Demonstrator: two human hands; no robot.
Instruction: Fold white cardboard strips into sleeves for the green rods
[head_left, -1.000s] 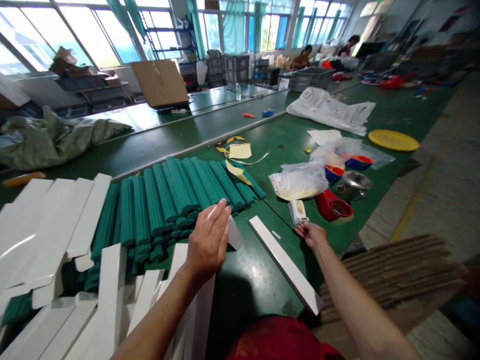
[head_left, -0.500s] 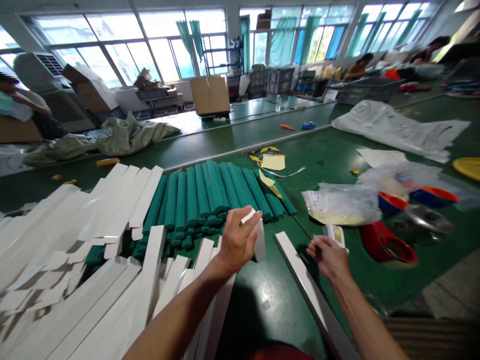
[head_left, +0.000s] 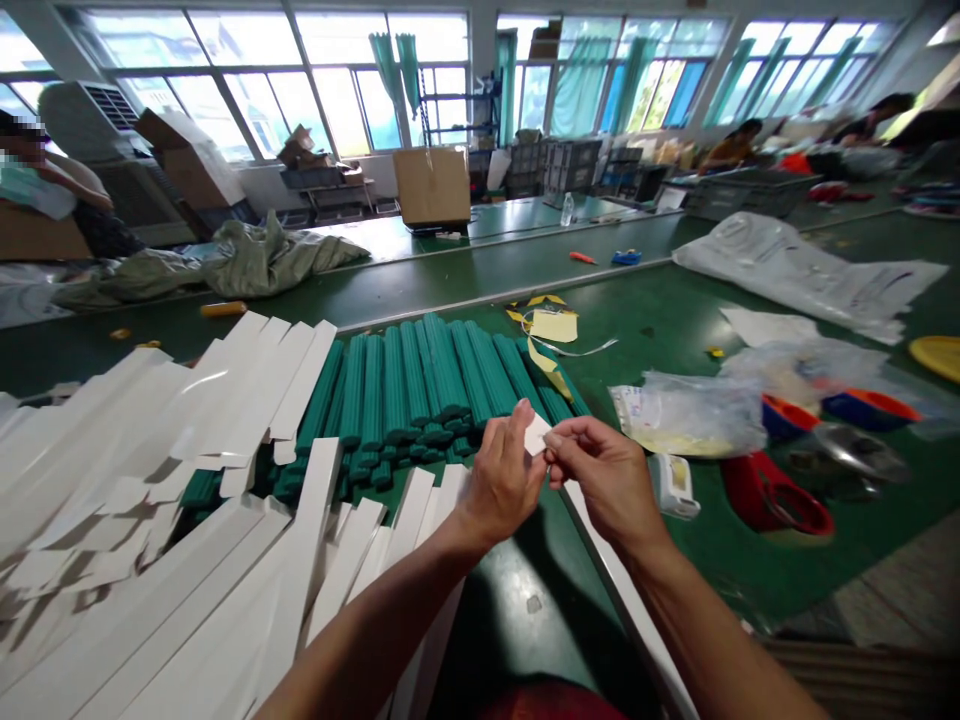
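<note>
Holding, left hand (head_left: 502, 480): curled around a white box (head_left: 535, 434), only one end showing, between the two hands.
Right hand (head_left: 604, 475): pinched narrow, fingertips touching that end from the right; anything between them is too small to tell.
Box from grip: showing end lies on the right side of the left palm, left of the right hand's pinch. Left hand nearer, wrapped on it.
Long axis: mostly hidden by the left hand; cannot tell.
Tape dispenser (head_left: 675, 485): right of right hand, apart.
Teal bundles (head_left: 405, 385): far left of both hands.
</note>
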